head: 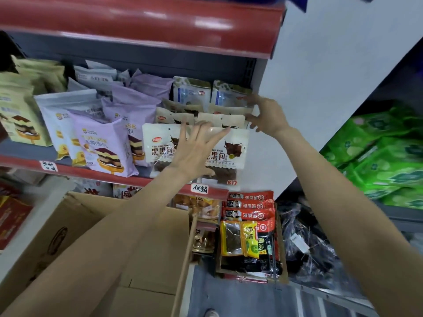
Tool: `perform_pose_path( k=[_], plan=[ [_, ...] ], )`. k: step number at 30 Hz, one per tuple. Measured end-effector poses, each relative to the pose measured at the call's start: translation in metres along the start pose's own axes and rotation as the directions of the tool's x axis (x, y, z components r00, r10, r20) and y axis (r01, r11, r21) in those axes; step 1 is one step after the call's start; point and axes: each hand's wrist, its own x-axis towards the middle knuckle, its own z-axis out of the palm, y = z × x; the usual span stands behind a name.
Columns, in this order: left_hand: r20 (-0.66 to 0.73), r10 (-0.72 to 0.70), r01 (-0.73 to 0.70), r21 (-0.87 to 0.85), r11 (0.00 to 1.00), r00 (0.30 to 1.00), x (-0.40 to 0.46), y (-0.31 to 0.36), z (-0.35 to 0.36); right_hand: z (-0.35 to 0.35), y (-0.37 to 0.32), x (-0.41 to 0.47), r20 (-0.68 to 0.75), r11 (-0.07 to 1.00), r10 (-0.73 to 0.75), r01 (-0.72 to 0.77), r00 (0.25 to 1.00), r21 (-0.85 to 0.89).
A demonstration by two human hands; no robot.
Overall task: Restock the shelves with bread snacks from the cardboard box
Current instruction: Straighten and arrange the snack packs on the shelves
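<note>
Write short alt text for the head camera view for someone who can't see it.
Two bare hands straighten white bread snack packs on a red-edged shelf: left hand flat on the front pack, right hand at the packs behind. A cardboard box sits below.

- My left hand lies flat against the front bread pack at the shelf edge.
- My right hand touches the packs behind it, at the shelf's right end.
- Cake bags stand left of the bread packs.
- The box sits below the shelf, left of a crate of sachets.
</note>
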Motion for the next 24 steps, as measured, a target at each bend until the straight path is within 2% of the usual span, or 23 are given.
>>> perform_pose_path(
  k=[2,6,9,12,15,21,22,24],
  plan=[
    [-0.036,-0.005,0.006,0.047,0.999,0.999,-0.004,-0.002,0.004,0.005,-0.002,0.015,0.110,0.999,0.024,-0.020,0.994,-0.035],
    [-0.116,0.059,-0.055,0.044,0.998,0.991,-0.010,-0.010,0.012,0.018,-0.007,0.026,-0.014,0.998,0.008,-0.009,1.000,-0.055],
    [-0.186,0.080,-0.087,-0.030,0.996,0.979,-0.011,-0.015,0.014,0.024,-0.007,0.024,-0.068,0.999,0.032,-0.032,0.997,0.003],
    [-0.276,-0.016,-0.041,-0.199,0.979,0.961,-0.008,-0.016,0.007,0.021,-0.007,0.014,-0.037,0.999,0.032,-0.031,0.999,0.017],
    [-0.316,-0.152,0.035,-0.348,0.937,0.936,0.004,-0.020,-0.007,0.021,0.000,0.001,-0.061,0.993,0.007,0.000,0.998,0.122],
    [-0.318,-0.153,0.041,-0.332,0.942,0.936,0.024,-0.036,-0.014,0.027,0.017,-0.042,-0.285,0.938,0.055,0.048,0.957,0.343],
    [-0.301,-0.151,0.048,-0.325,0.945,0.942,0.027,-0.036,-0.014,0.030,0.017,-0.049,-0.260,0.937,0.058,0.037,0.964,0.347],
    [-0.246,-0.156,0.072,-0.320,0.945,0.957,0.033,-0.035,-0.017,0.040,0.017,-0.056,-0.121,0.952,0.049,-0.010,0.991,0.305]
  ],
)
